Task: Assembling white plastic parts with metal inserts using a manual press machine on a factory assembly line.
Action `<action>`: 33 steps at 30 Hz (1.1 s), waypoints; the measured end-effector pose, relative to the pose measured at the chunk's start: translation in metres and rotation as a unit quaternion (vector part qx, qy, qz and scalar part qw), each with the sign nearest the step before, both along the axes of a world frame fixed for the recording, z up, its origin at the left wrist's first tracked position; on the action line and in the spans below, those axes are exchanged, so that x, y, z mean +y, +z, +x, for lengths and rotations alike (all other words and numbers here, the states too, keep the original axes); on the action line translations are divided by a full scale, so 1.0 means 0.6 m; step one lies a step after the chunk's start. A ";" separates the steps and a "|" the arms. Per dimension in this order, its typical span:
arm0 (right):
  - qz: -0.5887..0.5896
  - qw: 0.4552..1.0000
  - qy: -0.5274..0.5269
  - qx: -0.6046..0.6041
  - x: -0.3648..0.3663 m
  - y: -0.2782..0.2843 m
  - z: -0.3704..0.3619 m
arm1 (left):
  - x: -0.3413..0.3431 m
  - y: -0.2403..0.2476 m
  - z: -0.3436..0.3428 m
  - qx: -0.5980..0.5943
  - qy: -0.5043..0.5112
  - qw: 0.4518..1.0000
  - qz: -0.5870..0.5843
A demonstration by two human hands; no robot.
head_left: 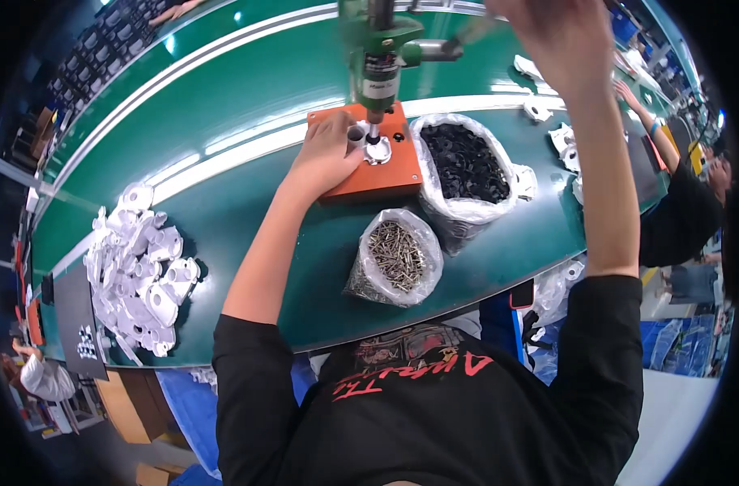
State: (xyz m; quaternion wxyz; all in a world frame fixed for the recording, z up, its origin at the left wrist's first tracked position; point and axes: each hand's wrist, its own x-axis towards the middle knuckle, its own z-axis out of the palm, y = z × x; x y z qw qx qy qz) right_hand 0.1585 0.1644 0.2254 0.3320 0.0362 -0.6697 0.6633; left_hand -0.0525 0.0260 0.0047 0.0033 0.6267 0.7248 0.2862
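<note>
My left hand is closed round a white plastic part seated on an orange fixture block. The ram of a green hand press comes down onto that part, its tip touching or very near it. High at the upper right, my right hand is smeared by motion. The press lever, also blurred, runs up into it, and the hand seems closed on the lever's end; its fingertips are cut off by the frame edge.
Right of the fixture stands a bag of black plastic pieces; nearer me is a bag of metal screws or pins. White plastic parts are heaped at the left. More white parts lie at the right, near a co-worker's arm.
</note>
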 end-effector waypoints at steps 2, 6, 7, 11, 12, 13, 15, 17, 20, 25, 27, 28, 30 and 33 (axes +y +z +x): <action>-0.133 0.966 -0.221 0.024 -0.033 0.015 -0.077 | -0.002 0.019 -0.003 0.007 0.019 0.997 -0.073; 0.049 0.973 -0.147 -0.174 0.105 -0.113 -0.163 | -0.002 0.064 -0.013 0.036 0.074 0.993 -0.084; -0.007 0.988 -0.106 -0.111 0.122 -0.142 -0.152 | 0.004 0.072 -0.009 0.000 0.109 0.991 -0.084; 0.049 0.965 -0.233 -0.109 0.141 -0.223 -0.052 | -0.003 0.084 -0.073 0.083 0.171 0.980 -0.055; 0.077 0.948 -0.281 -0.125 0.148 -0.244 -0.023 | -0.016 0.067 -0.115 0.074 0.188 0.979 -0.018; 0.100 0.922 -0.322 -0.192 0.162 -0.260 0.012 | -0.016 0.040 -0.161 0.062 0.203 0.977 0.019; 0.184 0.851 -0.395 -0.292 0.209 -0.323 0.084 | -0.002 0.003 -0.232 0.043 0.323 0.945 -0.003; 0.289 0.734 -0.476 -0.388 0.258 -0.381 0.142 | -0.014 -0.064 -0.310 0.024 0.328 0.943 0.041; 0.395 0.538 -0.565 -0.485 0.264 -0.392 0.204 | -0.051 -0.096 -0.325 0.062 0.343 0.927 0.142; 0.359 0.482 -0.553 -0.577 0.385 -0.510 0.345 | -0.132 -0.099 -0.291 0.050 0.217 0.964 0.146; 0.482 0.446 -0.560 -0.506 0.450 -0.574 0.447 | -0.170 -0.057 -0.221 0.054 0.241 0.964 0.099; 0.375 0.492 -0.577 -0.533 0.421 -0.550 0.385 | -0.232 -0.039 -0.199 0.087 0.280 0.954 0.068; 0.408 0.511 -0.589 -0.475 0.474 -0.576 0.443 | -0.309 -0.012 -0.172 0.133 0.377 0.917 -0.008; 0.403 0.535 -0.568 -0.478 0.461 -0.541 0.389 | -0.448 -0.001 -0.165 0.134 0.480 0.856 -0.137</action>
